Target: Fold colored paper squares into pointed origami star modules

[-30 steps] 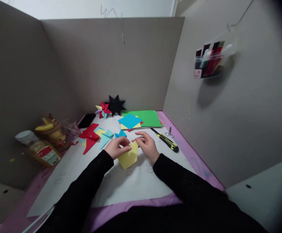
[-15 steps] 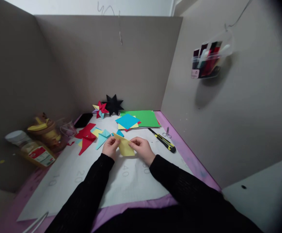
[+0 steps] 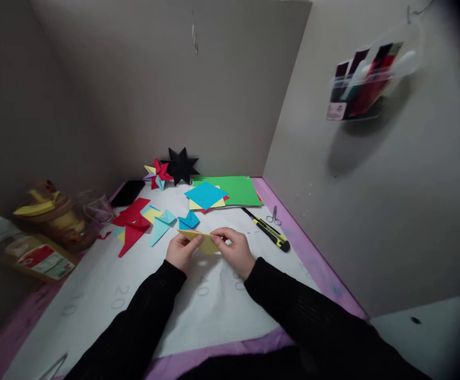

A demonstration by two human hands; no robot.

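In the head view, a person in black sleeves is gripping a pale-yellow folded piece of paper with both hands above a large white paper sheet marked with numbers. The left hand is pinching the piece's left part between thumb and fingers, while the right hand is pinching its right part the same way. Just beyond them, a bright-blue folded paper piece is lying beside a pale-turquoise folded paper piece, with red folded paper resting farther left. Toward the back of the pink-purple counter, a small multicoloured paper star is standing next to a larger black pointed star. A bright-blue paper square is overlapping the green paper sheets to their right. A yellow-and-black utility knife is lying near small metal scissors at right, and a white-capped bottle with a red-and-white label is sitting at far left.
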